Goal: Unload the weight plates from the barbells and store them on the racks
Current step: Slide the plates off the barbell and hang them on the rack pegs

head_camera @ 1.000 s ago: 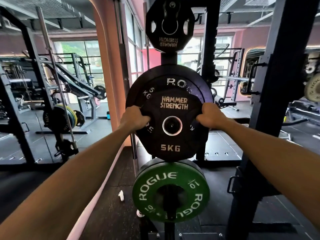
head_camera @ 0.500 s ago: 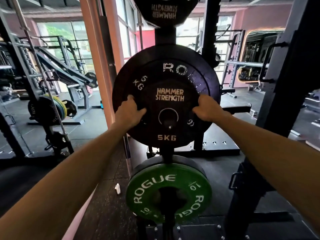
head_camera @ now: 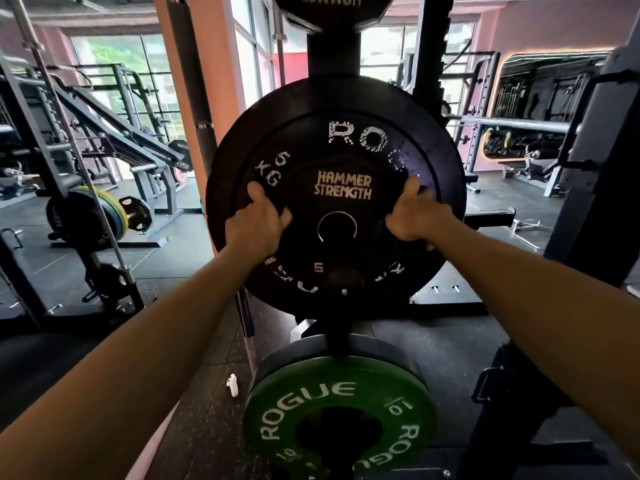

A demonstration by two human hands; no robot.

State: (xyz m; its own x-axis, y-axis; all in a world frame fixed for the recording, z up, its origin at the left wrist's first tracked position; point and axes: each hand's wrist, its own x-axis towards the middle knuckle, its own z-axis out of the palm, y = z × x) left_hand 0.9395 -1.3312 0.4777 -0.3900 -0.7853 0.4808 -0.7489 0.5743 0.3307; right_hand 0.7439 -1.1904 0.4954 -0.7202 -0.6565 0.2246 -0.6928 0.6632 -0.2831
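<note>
Where the rack's middle peg (head_camera: 343,277) pokes out toward the camera, the small black plate (head_camera: 341,216) marked HAMMER STRENGTH is held flat-faced against the larger black Rogue plate (head_camera: 332,133) already stored behind it. Its centre hole sits just above the peg tip, so the plate appears not yet threaded on, though the overlap makes this hard to judge.

Grip, left hand (head_camera: 254,225): clenched on the plate's left edge, thumb up along the face, fingers curled behind the rim.
Grip, right hand (head_camera: 414,218): clenched on the plate's right edge, thumb raised, fingers wrapped out of sight behind.

Key relation: the hole lies above the peg end, while the peg's long axis runs straight out from the rack toward the person. Judgement: the plate needs lowering until hole and peg align, then pushing away along that axis. Both hands sit level on either side of the hole, neither plainly nearer.

Below the peg: green Rogue plate (head_camera: 337,415), marked 10, on a lower peg with a grey plate behind it.
Above the peg: the lower edge of another Hammer plate (head_camera: 329,8) on the same upright.
Left of the peg: a leaning barbell (head_camera: 69,133) and a sled with coloured plates (head_camera: 104,213); a small white object (head_camera: 232,385) on the floor.
</note>
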